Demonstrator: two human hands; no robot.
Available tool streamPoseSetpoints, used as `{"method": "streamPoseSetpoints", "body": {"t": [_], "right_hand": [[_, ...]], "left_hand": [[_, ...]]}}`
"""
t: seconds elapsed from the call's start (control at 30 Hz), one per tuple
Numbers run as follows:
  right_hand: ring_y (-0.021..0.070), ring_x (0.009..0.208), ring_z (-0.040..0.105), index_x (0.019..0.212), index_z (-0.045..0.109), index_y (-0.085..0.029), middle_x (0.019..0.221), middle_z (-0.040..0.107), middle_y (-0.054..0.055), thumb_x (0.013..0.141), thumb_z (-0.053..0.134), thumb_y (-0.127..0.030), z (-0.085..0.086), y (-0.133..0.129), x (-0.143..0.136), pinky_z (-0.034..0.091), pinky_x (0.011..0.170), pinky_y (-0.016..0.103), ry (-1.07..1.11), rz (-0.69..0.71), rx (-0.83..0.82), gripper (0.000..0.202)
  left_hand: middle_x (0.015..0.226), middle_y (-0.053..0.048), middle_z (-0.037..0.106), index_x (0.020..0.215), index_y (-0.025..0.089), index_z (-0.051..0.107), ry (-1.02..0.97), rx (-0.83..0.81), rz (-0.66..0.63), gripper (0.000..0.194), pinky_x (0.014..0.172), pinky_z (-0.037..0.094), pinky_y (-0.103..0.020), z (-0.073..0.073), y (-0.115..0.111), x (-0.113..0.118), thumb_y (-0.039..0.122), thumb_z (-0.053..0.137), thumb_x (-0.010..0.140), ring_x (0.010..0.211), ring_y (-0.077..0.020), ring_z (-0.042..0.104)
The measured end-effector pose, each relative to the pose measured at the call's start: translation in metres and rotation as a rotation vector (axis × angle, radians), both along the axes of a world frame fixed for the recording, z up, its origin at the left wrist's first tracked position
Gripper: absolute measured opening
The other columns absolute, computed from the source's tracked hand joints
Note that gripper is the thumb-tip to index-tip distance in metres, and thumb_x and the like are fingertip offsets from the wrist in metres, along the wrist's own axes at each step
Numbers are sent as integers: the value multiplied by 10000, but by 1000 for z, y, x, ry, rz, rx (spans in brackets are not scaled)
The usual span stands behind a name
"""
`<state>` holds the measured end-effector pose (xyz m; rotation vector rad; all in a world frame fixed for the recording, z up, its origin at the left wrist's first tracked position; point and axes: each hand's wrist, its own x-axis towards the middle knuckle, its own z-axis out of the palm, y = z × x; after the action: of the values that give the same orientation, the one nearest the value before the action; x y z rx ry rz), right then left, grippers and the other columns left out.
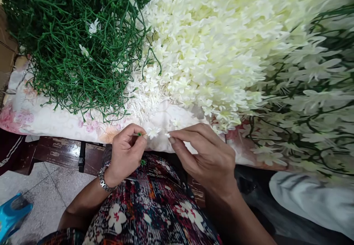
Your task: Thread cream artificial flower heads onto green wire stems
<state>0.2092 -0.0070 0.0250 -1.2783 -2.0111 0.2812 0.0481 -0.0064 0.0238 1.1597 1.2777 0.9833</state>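
My left hand (pixel 128 147), with a metal watch on its wrist, is closed in a pinch. It grips a green artificial stem (pixel 139 134), and another green tip (pixel 142 162) pokes out below the hand. Right at its fingertips is a white artificial flower (pixel 153 132) with open petals. My right hand (pixel 203 152) is closed too, thumb against forefinger, on a small white piece (pixel 167 135) whose kind is too small to tell. A short gap separates the two hands, above the cloth's near edge.
Green artificial stems (pixel 83 49) are heaped at the back left. A large pile of white flowers (pixel 210 60) fills the middle, with thin white stamen-like pieces (pixel 141 99) beside it. Finished-looking flower sprays (pixel 318 119) lie right. A floral cloth (pixel 63 121) covers the table.
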Motion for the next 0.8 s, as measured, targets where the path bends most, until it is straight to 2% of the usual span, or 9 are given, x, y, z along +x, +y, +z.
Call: {"method": "streamPoseSetpoints", "body": {"t": [0.13, 0.27, 0.67, 0.8], "right_hand": [[127, 635, 498, 824, 559, -174, 670, 554, 26, 704, 544, -96, 2, -3, -8, 416, 594, 275, 93, 32, -59, 144], [126, 613, 486, 750, 552, -154, 625, 541, 28, 711, 531, -104, -2, -1, -14, 404, 578, 274, 79, 0, -81, 67], [125, 610, 488, 742, 540, -140, 621, 540, 37, 728, 517, -92, -4, -4, -15, 415, 564, 269, 32, 44, -28, 55], [122, 605, 487, 747, 535, -134, 619, 547, 36, 712, 538, -78, -9, -7, -16, 414, 566, 270, 96, 23, -35, 66]], "left_hand": [[703, -3, 505, 713, 152, 519, 134, 205, -28, 78, 570, 388, -200, 1, -3, 2, 108, 472, 758, 635, -83, 480], [801, -39, 561, 748, 147, 525, 207, 395, -95, 123, 690, 428, -237, -1, -6, 3, 39, 471, 728, 775, -114, 536], [838, -77, 609, 776, 125, 533, 495, 748, -196, 193, 643, 501, -235, -8, -7, -1, -16, 429, 694, 780, -124, 584], [858, -85, 621, 778, 121, 546, 495, 761, -214, 193, 675, 510, -247, -10, -8, -3, -14, 440, 690, 809, -134, 594]]}}
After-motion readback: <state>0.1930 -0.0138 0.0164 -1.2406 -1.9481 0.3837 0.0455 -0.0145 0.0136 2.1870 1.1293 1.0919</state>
